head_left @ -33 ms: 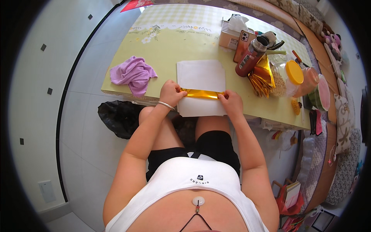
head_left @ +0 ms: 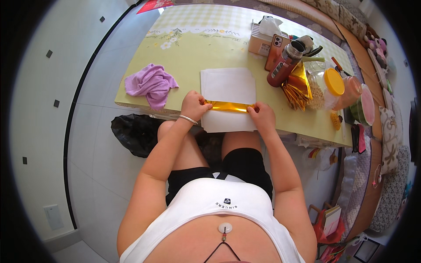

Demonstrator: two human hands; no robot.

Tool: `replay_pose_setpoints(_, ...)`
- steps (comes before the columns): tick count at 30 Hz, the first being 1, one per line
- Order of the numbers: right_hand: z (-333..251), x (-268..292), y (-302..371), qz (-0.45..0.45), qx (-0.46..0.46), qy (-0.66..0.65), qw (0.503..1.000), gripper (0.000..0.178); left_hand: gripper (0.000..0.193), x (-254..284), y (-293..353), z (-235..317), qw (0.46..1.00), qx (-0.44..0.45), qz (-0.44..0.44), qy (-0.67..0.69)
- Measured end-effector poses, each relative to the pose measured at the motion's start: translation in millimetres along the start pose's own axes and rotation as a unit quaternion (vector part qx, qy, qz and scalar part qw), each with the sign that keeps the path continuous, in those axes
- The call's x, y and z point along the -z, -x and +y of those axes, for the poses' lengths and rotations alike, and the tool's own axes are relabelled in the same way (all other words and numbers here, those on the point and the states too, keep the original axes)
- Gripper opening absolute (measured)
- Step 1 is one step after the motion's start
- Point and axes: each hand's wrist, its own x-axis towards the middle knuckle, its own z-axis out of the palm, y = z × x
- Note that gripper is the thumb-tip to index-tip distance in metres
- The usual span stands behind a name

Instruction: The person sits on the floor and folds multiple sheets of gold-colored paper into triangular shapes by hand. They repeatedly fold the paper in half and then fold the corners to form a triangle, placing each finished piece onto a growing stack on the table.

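Left side: I see bare surface between my left hand and the purple cloth.
Ahead: open room past the white paper up to the tissue box.
Right side: I find it crowded; a bottle, gold strips and jars stand near my right hand.

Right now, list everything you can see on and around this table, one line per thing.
gold foil strip: one, gold, on the white paper between both hands
white paper: one sheet, white, table's near middle
cloth: one, purple, table's left edge
bottle: one, red-brown, right of the paper
folded gold foil: a pile, gold, beside the bottle
jar: one, clear with orange lid, far right
tissue box: one, tan, far side
black bag: one, floor, under the table
left hand: pinching the strip's left end
right hand: pinching the strip's right end
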Motion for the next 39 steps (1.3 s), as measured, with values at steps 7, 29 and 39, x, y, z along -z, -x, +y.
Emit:
replay_pose_setpoints(7,-24,-1,10,0.093,0.133,0.122,0.979,0.029,0.027,2,2,2,1.0,-0.008,-0.001,-0.01)
replay_pose_setpoints(29,-7,-39,33,-0.042,0.342,0.159,0.925,0.071,0.1,-35,55,28,0.92,-0.262,-0.086,-0.28)
replay_pose_setpoints(39,-8,11,24,-0.008,0.302,0.269,0.914,0.041,0.096,1,48,22,0.922,-0.181,-0.054,-0.337)
